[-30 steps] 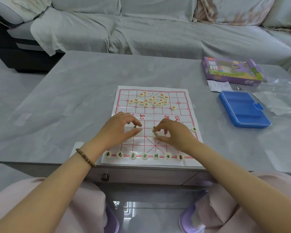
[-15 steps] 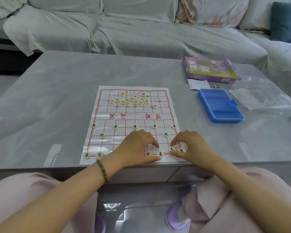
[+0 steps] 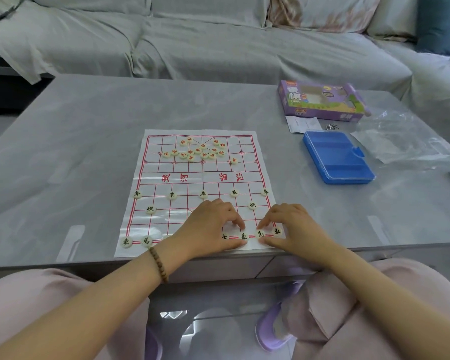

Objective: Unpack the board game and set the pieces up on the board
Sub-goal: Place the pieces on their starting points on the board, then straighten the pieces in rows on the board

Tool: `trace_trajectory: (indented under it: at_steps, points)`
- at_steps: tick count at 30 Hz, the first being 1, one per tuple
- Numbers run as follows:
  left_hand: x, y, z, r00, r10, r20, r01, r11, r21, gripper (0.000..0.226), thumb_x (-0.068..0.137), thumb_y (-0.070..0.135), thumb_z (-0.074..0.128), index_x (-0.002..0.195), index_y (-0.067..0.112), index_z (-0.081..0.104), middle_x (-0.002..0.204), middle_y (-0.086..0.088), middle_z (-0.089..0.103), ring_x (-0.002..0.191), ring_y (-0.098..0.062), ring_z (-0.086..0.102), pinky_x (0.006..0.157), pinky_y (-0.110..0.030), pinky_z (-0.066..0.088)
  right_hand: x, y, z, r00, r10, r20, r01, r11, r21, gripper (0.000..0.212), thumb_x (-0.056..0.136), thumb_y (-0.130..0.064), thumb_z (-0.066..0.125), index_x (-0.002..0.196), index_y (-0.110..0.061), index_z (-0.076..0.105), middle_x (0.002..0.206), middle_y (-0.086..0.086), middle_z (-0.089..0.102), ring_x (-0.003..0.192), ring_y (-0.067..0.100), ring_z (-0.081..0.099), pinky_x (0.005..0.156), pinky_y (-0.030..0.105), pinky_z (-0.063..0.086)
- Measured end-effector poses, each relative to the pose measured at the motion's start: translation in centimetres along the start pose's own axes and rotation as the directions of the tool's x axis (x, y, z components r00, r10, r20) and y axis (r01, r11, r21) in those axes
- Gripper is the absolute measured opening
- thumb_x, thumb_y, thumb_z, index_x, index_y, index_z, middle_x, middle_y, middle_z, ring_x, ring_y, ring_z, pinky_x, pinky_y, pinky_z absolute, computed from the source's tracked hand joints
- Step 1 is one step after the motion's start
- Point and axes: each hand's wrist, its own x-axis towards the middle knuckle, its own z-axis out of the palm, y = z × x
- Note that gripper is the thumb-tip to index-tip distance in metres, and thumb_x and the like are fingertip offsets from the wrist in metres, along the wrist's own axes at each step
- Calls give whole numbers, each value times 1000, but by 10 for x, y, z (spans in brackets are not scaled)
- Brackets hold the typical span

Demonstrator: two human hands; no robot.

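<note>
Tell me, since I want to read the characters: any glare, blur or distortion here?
Head view: even soft light, no hard shadows; pale sheen on the board near its left corner and streaks on the table; black pieces read sharply, the red pieces in the far heap are small and soft; wide-angle lens stretches the frame's corners.

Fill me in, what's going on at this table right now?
A person is setting up Chinese chess on the paper board on the grey table. The left hand pinches the elephant piece in the near row, and the right hand pinches the horse piece beside it. The black-lettered soldiers and cannons are laid out. The red-lettered pieces lie in a loose heap at the far end, not yet placed. The closed blue case and purple box sit to the right.
</note>
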Motion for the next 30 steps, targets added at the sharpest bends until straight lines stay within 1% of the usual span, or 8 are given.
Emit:
trace_trajectory:
  at_steps: [4, 14, 17, 19, 22, 25, 28, 30]
  points:
    - [0, 0, 0, 1000, 2, 1, -2, 1000, 0, 34, 81, 56, 59, 109, 38, 63, 115, 14, 56, 105, -6, 44, 84, -21, 28, -1, 0, 2, 1000, 10, -12, -11, 1000, -7, 26, 82, -47, 62, 105, -34, 63, 110, -15, 60, 110, 3, 47, 89, 15, 18]
    - [0, 0, 3, 1000, -10, -19, 10, 1000, -11, 33, 80, 57, 60, 107, 36, 64, 114, 14, 57, 104, -6, 44, 83, -21, 28, -2, -2, 2, 1000, 17, -25, -16, 1000, 3, 25, 82, -45, 63, 104, -34, 63, 112, -15, 59, 109, 4, 47, 89, 15, 19]
    - [-1, 0, 2, 1000, -9, -24, 9, 1000, -16, 37, 79, 60, 59, 107, 36, 64, 113, 15, 58, 104, -6, 44, 84, -22, 31, -3, -2, 0, 1000, 10, -21, -9, 999, 43, 29, 81, -47, 64, 107, -34, 62, 109, -15, 59, 102, 2, 48, 91, 17, 25]
    - [0, -2, -2, 998, -16, -53, 15, 1000, -24, 39, 78, 62, 58, 106, 36, 64, 113, 16, 58, 105, -5, 45, 91, -24, 35, -1, -1, -3, 999, 5, -34, -1, 996, 93, 31, 80, -49, 64, 107, -33, 62, 105, -16, 59, 94, -2, 48, 89, 16, 30]
    - [3, -15, -22, 989, -66, -132, 57, 996, -72, 40, 78, 62, 57, 106, 33, 63, 113, 16, 59, 105, -2, 44, 93, -24, 32, 11, -1, -14, 997, 34, -64, -23, 986, 167, 28, 80, -46, 65, 104, -32, 64, 105, -17, 59, 92, 0, 53, 83, 9, 33]
    - [7, -38, -50, 961, -151, -230, 118, 981, -153, 41, 78, 59, 58, 106, 31, 63, 110, 16, 58, 103, 0, 43, 96, -26, 34, 31, 0, -26, 994, 78, -82, -57, 970, 236, 23, 82, -40, 64, 104, -33, 63, 105, -19, 56, 92, -1, 53, 79, 7, 37]
    - [10, -66, -73, 936, -257, -239, 205, 953, -223, 42, 79, 56, 59, 113, 30, 59, 113, 17, 51, 106, -3, 43, 93, -25, 35, 61, 3, -35, 991, 92, -97, -61, 956, 288, 19, 83, -36, 64, 101, -35, 60, 105, -18, 56, 92, -3, 54, 82, 11, 40]
    - [15, -86, -82, 925, -309, -220, 257, 938, -234, 49, 79, 57, 60, 120, 31, 54, 124, 15, 50, 112, -5, 43, 94, -26, 36, 83, 6, -38, 990, 104, -94, -71, 950, 305, 19, 84, -35, 63, 102, -35, 60, 106, -16, 55, 92, 0, 54, 83, 14, 41]
